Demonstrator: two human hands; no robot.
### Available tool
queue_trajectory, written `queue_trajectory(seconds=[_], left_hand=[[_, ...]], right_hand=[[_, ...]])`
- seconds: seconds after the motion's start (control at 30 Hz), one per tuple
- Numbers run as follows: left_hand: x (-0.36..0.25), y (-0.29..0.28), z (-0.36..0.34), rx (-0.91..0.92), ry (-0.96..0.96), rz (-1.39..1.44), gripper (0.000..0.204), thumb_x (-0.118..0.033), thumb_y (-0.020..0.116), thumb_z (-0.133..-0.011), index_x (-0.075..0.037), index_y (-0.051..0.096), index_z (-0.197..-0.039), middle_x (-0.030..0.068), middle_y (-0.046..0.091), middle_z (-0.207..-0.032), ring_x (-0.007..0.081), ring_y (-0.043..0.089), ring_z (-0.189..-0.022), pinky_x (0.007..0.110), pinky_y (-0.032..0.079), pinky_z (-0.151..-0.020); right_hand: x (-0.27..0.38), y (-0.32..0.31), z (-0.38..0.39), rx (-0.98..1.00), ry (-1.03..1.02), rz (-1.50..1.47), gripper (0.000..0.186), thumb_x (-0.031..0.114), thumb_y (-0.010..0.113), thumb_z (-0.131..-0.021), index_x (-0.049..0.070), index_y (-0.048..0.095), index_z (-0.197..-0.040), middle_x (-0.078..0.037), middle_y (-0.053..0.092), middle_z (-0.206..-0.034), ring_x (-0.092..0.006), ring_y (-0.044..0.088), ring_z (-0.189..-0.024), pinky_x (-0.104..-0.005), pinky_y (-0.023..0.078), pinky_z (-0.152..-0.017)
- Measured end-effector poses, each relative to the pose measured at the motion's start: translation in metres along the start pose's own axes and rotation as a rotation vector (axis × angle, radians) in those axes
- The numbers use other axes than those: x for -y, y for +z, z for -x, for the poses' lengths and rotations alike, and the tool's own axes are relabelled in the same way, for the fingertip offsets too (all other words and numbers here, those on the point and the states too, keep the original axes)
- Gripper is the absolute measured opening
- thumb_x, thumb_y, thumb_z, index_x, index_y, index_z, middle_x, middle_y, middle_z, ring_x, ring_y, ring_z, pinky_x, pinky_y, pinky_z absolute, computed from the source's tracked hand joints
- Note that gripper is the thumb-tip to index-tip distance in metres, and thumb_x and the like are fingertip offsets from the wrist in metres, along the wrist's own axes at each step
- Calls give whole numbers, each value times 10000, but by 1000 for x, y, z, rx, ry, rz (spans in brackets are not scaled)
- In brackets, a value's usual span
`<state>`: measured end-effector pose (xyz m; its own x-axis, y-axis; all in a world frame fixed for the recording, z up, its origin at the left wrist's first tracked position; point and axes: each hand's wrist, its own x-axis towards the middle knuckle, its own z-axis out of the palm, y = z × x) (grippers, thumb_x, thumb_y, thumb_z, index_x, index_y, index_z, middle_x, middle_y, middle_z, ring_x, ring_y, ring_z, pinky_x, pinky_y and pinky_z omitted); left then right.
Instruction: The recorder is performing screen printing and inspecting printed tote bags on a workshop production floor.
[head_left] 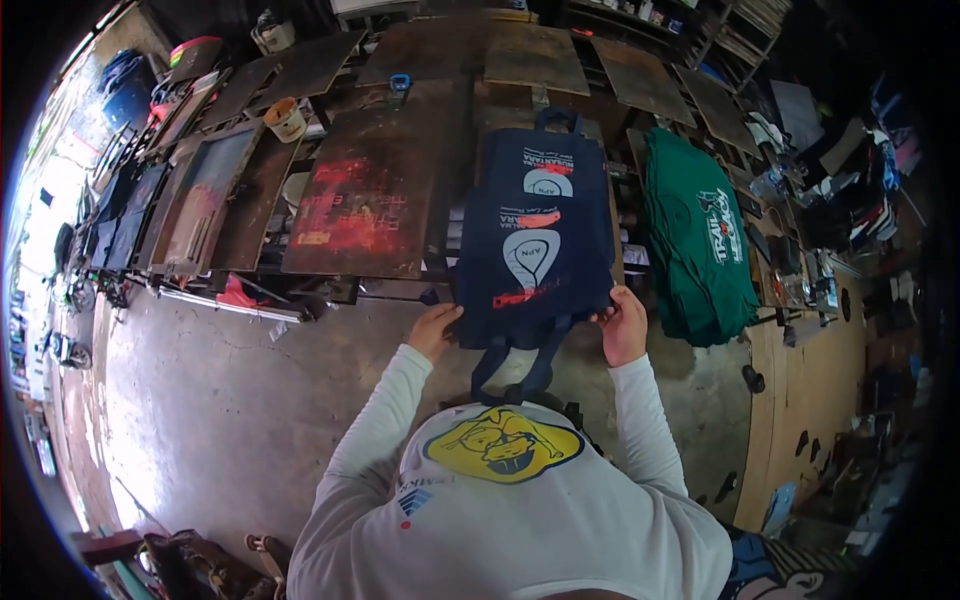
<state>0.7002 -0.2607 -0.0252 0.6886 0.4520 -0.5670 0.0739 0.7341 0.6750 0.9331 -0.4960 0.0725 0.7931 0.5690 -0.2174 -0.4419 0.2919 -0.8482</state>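
Note:
A navy tote bag (490, 275) with a white-and-red print lies lengthwise over a board in front of me. Its near end reaches past the table edge, with strap handles (545, 360) hanging toward my body. My left hand (436, 332) is closed on the near left corner, and my right hand (625, 325) pinches the near right corner. A similar print repeats farther up the navy cloth, and another handle (557, 120) loops at the far end. Whether this is a second bag underneath, I cannot tell. To the right sits a pile of green printed cloth (695, 235).
Left of the bag is a brown board (360, 195) stained red. Beyond it are a wooden frame (205, 195) and a stained bucket (285, 118). More boards (535, 58) line the far side, one with a small blue object (400, 82) near it. Clutter fills the right side, including a clear bottle (768, 183).

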Motion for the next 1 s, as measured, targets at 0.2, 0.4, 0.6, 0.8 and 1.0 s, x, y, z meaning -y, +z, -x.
queue_trajectory(seconds=[0.2,0.4,0.6,0.8,1.0], left_hand=[[30,-10,-35,-115,50,-315,149,-239,700,-896,-116,668,-974,-9,646,-869,116,606,-770,272,459,-696],[17,43,-13,56,209,62,112,-175,730,-878,-82,673,-903,-34,640,-835,74,591,-774,207,446,-688],[9,112,14,-298,620,-104,80,12,708,-858,-16,639,-886,-9,653,-797,51,594,-715,180,463,-676],[16,179,35,-392,884,-104,96,24,722,-857,6,627,-859,-20,631,-784,21,545,-703,170,424,-648],[35,180,82,-659,1026,61,83,25,725,-847,-3,648,-862,-4,652,-819,35,563,-723,176,426,-654]], right_hand=[[-9,-31,-19,-11,-16,138,100,159,571,-925,94,606,-858,10,612,-771,-110,582,-655,-293,513,-595],[-47,-161,-54,47,144,824,83,140,626,-881,63,634,-853,-10,610,-727,-113,604,-649,-283,507,-534],[28,-76,-39,311,-356,1139,543,175,806,-731,36,591,-1211,-136,659,-1126,-249,659,-970,-345,510,-874],[46,26,-11,826,-768,1130,732,140,869,-643,61,575,-1309,-147,637,-1072,-270,646,-910,-307,518,-759],[31,51,-17,978,-827,829,512,-90,601,-643,48,711,-1124,-109,577,-896,-249,602,-767,-316,499,-693]])
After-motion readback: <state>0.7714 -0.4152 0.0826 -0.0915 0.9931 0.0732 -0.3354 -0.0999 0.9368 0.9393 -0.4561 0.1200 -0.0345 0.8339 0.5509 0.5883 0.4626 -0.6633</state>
